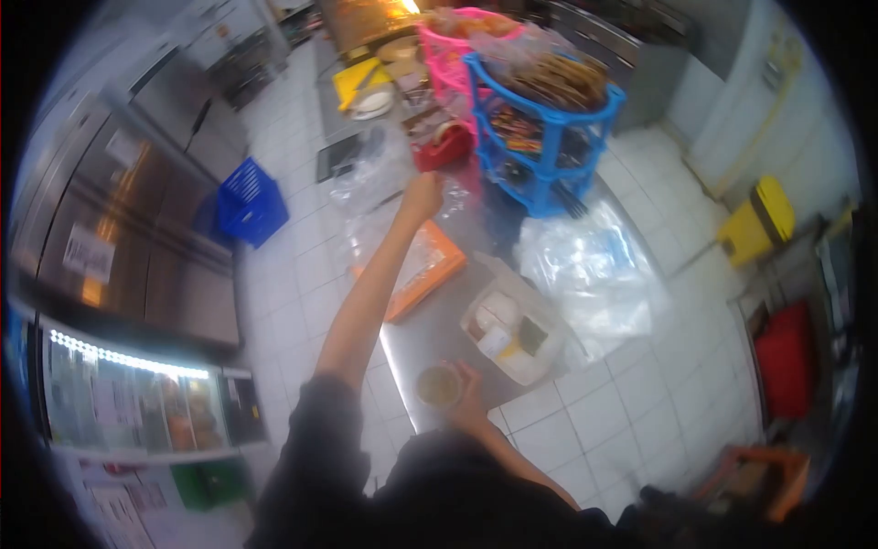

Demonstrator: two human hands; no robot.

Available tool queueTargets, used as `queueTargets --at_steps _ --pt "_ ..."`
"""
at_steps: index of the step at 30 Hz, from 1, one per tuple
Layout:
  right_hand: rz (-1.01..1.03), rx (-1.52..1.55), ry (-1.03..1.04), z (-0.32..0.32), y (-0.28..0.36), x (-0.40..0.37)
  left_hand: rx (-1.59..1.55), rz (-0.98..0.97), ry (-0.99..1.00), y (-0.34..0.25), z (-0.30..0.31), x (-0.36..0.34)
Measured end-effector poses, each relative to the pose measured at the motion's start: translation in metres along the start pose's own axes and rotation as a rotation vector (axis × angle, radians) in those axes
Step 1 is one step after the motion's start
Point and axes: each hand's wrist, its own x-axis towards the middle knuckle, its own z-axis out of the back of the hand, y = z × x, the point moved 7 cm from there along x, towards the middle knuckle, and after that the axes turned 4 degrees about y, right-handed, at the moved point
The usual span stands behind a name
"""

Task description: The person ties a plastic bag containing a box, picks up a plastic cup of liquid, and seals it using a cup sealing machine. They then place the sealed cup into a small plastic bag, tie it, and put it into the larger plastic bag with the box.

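My left hand (422, 196) is stretched forward over the steel table, its fingers closed; what they hold, if anything, is hidden. Just beyond it sits a red tape dispenser (443, 146), with crumpled clear plastic bags (370, 169) to the left. Below that forearm lies an orange box (428, 273), partly covered by clear plastic. Close to my body, my right hand (469, 399) is wrapped round the side of a small clear tub (439, 386) with greenish-brown contents. An open white takeaway box (512, 329) stands beside it, holding white rounded food and a dark green piece.
A blue tiered rack (540, 174) and a pink rack (439, 64) stand along the table's right side. A pile of clear plastic bags (594, 274) lies at the right edge. On the floor are a blue basket (249, 203) and a yellow bin (757, 222).
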Motion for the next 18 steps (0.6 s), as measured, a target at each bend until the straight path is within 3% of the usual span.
queueTargets --at_steps 3,6,8,11,13,15,16,17,18 --pt "0.041 -0.21 -0.051 0.004 0.021 -0.012 0.354 0.044 0.168 0.095 -0.112 0.059" --pt "-0.138 -0.174 -0.098 0.022 0.022 -0.048 0.401 0.02 0.082 0.125 -0.137 0.07" --pt "-0.326 -0.18 -0.317 0.035 0.023 -0.084 0.336 0.135 0.154 0.123 -0.133 0.057" --pt "-0.311 -0.185 -0.719 0.048 0.017 -0.128 0.39 0.116 0.37 0.189 -0.175 0.109" --pt "-0.286 -0.386 -0.883 0.058 0.032 -0.138 0.452 -0.066 0.365 0.13 -0.129 0.115" --pt "-0.24 -0.617 -1.035 0.065 0.064 -0.136 0.134 -0.204 0.694 0.106 -0.107 0.135" --pt "-0.217 -0.7 -1.13 0.063 0.08 -0.129 -0.134 -0.11 0.719 0.082 -0.077 0.132" --pt "-0.143 -0.567 -1.257 0.06 0.096 -0.118 -0.398 -0.015 0.739 0.052 -0.047 0.124" --pt "-0.063 -0.433 -1.379 0.056 0.114 -0.108 -0.391 -0.045 0.757 0.021 -0.014 0.106"
